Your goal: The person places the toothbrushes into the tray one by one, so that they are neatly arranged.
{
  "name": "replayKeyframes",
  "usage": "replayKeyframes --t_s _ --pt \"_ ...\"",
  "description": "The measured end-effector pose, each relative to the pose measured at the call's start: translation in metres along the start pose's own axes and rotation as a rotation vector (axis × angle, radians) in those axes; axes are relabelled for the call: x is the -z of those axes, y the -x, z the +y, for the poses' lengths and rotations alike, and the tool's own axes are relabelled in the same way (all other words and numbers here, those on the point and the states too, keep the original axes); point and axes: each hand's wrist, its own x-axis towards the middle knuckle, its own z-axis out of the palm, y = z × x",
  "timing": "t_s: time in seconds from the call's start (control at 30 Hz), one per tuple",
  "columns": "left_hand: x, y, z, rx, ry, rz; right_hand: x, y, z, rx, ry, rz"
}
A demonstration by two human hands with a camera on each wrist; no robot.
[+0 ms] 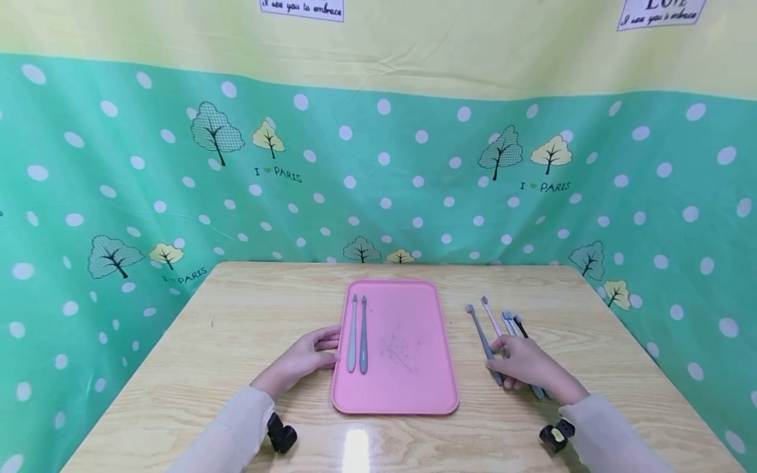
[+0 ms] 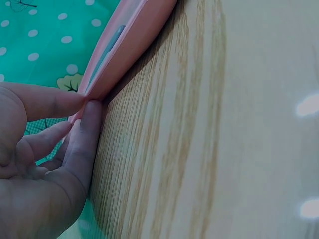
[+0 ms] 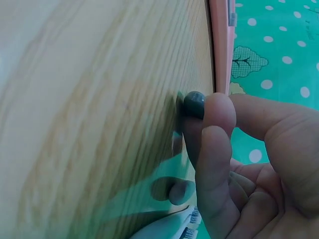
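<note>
A pink tray (image 1: 402, 387) lies on the table, its left rim pinched between the thumb and finger of my left hand (image 1: 310, 355), as the left wrist view (image 2: 50, 154) also shows. Inside it, along the left side, a light grey toothbrush (image 1: 352, 341) and a darker grey toothbrush (image 1: 363, 341) lie side by side. To the right of the tray, my right hand (image 1: 520, 361) pinches a dark grey toothbrush (image 1: 480, 332) by the handle; its rounded handle end (image 3: 194, 103) pokes out from the fingertips in the right wrist view.
Under and beyond my right hand lie a pink toothbrush (image 1: 490, 316), a pair of pale ones (image 1: 508, 320) and a black-headed one (image 1: 520, 324), their handles partly covered by the hand. The wooden table (image 1: 266, 295) meets a green dotted cloth (image 1: 284, 217) at its back and sides.
</note>
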Motion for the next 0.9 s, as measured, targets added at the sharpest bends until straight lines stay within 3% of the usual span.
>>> replayKeyframes --t_s 0.47,0.9 --pt "0.001 -0.001 0.001 -0.002 0.002 0.003 -0.001 -0.004 -0.005 0.043 -0.011 -0.027" --pt "-0.001 0.002 0.002 -0.011 0.0 0.018 0.003 -0.007 -0.01 0.126 -0.144 -0.046"
